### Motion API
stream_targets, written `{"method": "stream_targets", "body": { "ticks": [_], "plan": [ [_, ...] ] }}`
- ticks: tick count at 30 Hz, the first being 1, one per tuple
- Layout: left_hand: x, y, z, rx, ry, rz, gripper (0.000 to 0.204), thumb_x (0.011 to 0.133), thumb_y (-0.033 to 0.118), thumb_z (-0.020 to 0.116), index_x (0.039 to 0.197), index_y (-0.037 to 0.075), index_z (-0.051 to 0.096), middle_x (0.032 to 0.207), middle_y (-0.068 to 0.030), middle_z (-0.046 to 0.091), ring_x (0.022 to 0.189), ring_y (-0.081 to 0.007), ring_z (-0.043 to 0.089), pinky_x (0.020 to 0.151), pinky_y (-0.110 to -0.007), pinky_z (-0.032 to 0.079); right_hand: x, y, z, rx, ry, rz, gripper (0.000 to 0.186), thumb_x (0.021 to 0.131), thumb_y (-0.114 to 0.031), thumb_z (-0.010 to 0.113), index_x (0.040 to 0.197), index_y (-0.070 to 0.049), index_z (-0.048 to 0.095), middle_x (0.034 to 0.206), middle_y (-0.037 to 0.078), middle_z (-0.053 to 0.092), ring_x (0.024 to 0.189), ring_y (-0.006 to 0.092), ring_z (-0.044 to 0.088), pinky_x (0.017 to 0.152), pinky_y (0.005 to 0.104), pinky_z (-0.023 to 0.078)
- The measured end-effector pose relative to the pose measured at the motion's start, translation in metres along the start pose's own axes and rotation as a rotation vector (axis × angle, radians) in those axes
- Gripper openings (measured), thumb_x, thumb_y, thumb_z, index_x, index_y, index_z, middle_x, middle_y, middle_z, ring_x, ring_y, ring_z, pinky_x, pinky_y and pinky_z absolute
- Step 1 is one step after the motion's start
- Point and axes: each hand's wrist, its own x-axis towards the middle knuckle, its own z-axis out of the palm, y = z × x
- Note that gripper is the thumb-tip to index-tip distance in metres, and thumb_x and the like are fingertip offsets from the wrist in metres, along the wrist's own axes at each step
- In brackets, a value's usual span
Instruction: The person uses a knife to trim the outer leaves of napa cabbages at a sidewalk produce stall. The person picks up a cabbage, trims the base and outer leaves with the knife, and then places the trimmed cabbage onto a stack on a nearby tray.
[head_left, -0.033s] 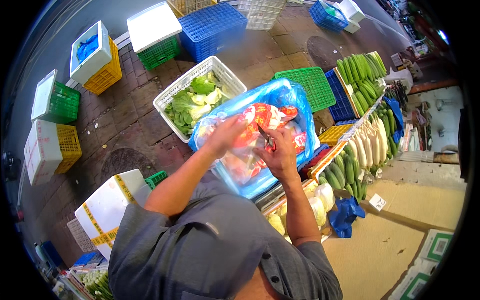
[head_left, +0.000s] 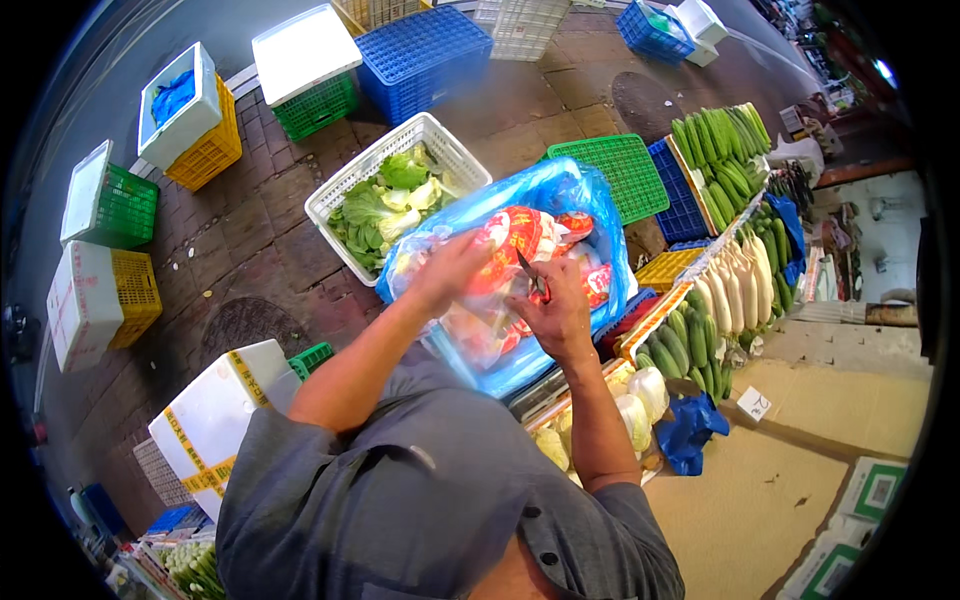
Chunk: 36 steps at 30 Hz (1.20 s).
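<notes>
In my right hand [head_left: 556,308] is a small knife [head_left: 527,268] with a dark pointed blade, aimed up and away from me. The fingers are closed round its handle, where a bit of red shows. My left hand [head_left: 452,275] is over clear plastic wrapping [head_left: 475,335], its fingers smeared, so their grip is unclear. Both hands are above a box lined with a blue plastic bag [head_left: 608,215]. Inside the lining lie several bundles in red-and-white printed wrapping [head_left: 525,232]; their contents are hard to make out.
Beyond the lined box stands a white basket [head_left: 325,205] of leafy greens [head_left: 375,212], with a green crate [head_left: 615,175] to its right. Cucumbers [head_left: 690,340], white radishes [head_left: 740,285] and cauliflower [head_left: 552,445] line my right side. A white foam box [head_left: 190,425] stands at left.
</notes>
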Motion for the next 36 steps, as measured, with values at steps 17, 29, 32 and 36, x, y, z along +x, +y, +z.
{"method": "stream_targets", "body": {
  "ticks": [17,29,32,36],
  "plan": [
    [0.009,0.009,-0.015,-0.066,0.17,-0.145,0.039,0.091,0.029,0.061,0.117,0.0,0.056,0.097,-0.0094,0.067,0.076,-0.0188,0.068,0.075,-0.034,0.057,-0.007,0.019,0.011,0.115,-0.263,-0.008,0.009,0.081,-0.006,0.063,0.087,-0.003,0.058,0.081,0.014,0.055,0.074,0.0299,0.056,0.068,0.0351,0.045],
    [-0.001,0.001,0.003,-0.706,-0.211,-0.279,0.065,0.094,0.054,0.042,0.138,0.007,0.042,0.129,-0.0144,0.056,0.112,-0.0292,0.059,0.099,-0.045,0.046,-0.008,0.035,-0.005,1.585,0.46,0.345,0.008,0.091,-0.015,0.059,0.092,-0.01,0.053,0.077,0.008,0.06,0.053,0.014,0.051,0.048,0.0254,0.042],
    [-0.002,-0.014,-0.012,-0.526,-0.197,-0.331,0.085,0.083,0.071,0.044,0.141,0.009,0.038,0.135,-0.0136,0.05,0.117,-0.0306,0.055,0.099,-0.05,0.045,-0.006,0.025,-0.031,1.625,0.49,0.187,0.012,0.095,-0.024,0.052,0.097,-0.013,0.048,0.078,0.0,0.051,0.051,0.0085,0.044,0.048,0.0217,0.038],
    [-0.009,0.002,0.007,-0.364,-0.291,-0.234,0.092,0.075,0.074,0.054,0.14,0.011,0.039,0.138,-0.0137,0.048,0.122,-0.0319,0.051,0.101,-0.052,0.042,-0.008,0.003,-0.066,1.779,0.411,-0.083,0.01,0.098,-0.023,0.046,0.095,-0.014,0.042,0.074,-0.002,0.046,0.048,0.0051,0.04,0.049,0.019,0.041]
  ]
}}
